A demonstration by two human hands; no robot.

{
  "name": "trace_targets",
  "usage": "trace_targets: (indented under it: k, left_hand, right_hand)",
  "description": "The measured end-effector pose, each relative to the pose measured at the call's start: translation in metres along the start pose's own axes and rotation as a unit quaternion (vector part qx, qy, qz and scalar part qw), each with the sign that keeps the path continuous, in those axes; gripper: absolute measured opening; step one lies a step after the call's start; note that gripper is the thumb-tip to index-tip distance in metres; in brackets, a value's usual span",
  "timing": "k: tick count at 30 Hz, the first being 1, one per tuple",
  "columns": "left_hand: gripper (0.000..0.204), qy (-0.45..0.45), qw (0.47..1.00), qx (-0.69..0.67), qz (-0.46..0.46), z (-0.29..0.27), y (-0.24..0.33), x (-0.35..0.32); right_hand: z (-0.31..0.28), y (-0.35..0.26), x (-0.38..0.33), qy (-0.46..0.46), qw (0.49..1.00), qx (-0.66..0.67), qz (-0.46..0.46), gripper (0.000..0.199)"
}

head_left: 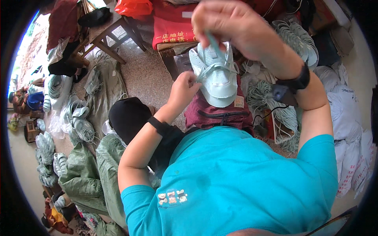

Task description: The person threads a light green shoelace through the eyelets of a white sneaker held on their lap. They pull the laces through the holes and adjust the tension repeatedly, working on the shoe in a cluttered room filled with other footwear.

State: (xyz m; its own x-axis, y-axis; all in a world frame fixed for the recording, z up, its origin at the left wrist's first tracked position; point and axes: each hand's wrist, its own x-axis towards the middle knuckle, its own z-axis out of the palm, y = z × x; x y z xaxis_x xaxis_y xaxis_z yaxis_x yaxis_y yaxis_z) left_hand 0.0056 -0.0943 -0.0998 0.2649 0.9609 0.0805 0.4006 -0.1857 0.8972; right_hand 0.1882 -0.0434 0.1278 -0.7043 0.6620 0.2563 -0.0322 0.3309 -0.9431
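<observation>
A pale mint-white sneaker (222,89) rests toe toward me at the front edge of the bench, above a maroon zippered bag (197,114). A pale green shoelace (215,66) crosses its upper part. My right hand (232,29) is raised over the sneaker's far end, fingers closed on a stretch of the lace that hangs down toward the shoe. Beside the sneaker's left side, my left hand (184,89) pinches the lace where it comes off the eyelets. The right hand hides part of the shoe's heel end.
Bundled pale green laces (262,94) hang at the right, near stacked shoe uppers (299,41). White sacks (346,114) line the right side. A wooden stool (108,35) stands at the far left; green woven sacks (80,169) and more uppers lie on the left floor. People sit at the left rim.
</observation>
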Motion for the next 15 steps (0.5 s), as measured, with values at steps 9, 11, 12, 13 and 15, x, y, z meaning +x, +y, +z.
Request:
trace_targets:
  k: [9,11,12,13,15]
  left_hand:
    - [0.015,0.052,0.974,0.148,0.164,-0.017,0.017,0.011]
    - [0.014,0.068,0.979,0.116,0.156,-0.018,0.025,0.021]
    - [0.013,0.076,0.981,0.098,0.152,-0.018,0.028,0.026]
    - [0.012,0.072,0.981,0.092,0.156,-0.015,0.031,0.03]
    - [0.012,0.088,0.979,0.091,0.162,-0.008,0.032,0.034]
  right_hand:
    - [-0.029,-0.076,0.006,0.084,0.977,0.024,-0.193,0.016]
    - [-0.034,-0.084,0.004,0.104,0.974,0.008,-0.203,0.016]
    - [-0.037,-0.088,0.001,0.118,0.97,0.0,-0.21,0.016]
    - [-0.038,-0.092,-0.001,0.126,0.969,-0.009,-0.214,0.015]
    - [-0.042,-0.095,-0.005,0.141,0.965,-0.022,-0.221,0.015]
